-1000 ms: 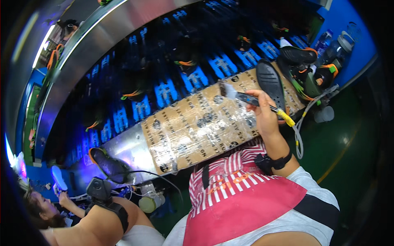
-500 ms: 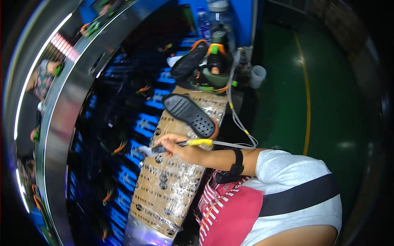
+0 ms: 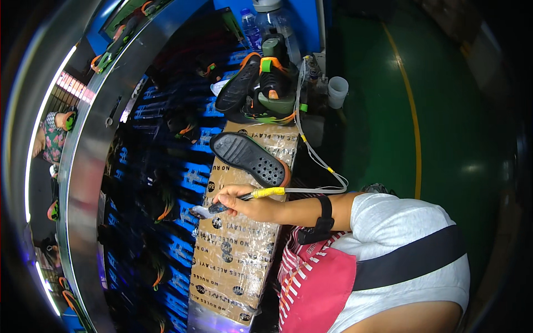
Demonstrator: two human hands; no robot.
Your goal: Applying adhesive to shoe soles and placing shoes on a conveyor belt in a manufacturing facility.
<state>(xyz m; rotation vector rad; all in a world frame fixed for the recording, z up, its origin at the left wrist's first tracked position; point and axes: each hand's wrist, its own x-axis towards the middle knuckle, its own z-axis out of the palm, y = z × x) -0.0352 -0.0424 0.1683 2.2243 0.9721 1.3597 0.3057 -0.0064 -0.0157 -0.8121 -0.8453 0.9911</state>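
My right hand (image 3: 236, 201) is closed around the dark handle of a glue brush (image 3: 215, 207). Yellow tape (image 3: 268, 192) binds a pale tube (image 3: 311, 190) to the handle's rear end. The brush's pale tip points left, over the left edge of a cardboard-covered board (image 3: 233, 261). Just beyond the hand, a black shoe sole (image 3: 250, 160) with an orange-brown heel edge lies on the board, its holed end nearest and apart from my fingers. My left hand is out of view; only bare skin of that arm shows at the lower edge.
Black, green and orange shoes (image 3: 272, 83) crowd the board's far end, near a white cup (image 3: 337, 92), a bottle (image 3: 251, 29) and a large clear jug (image 3: 272, 19). A blue-black conveyor (image 3: 194, 172) carrying shoe parts runs along the left. A co-worker's patterned sleeve (image 3: 54, 139) shows beyond the metal rail.
The whole view has shifted a little. My right hand keeps hold of the brush near the board's left edge, and the sole stays on the board.
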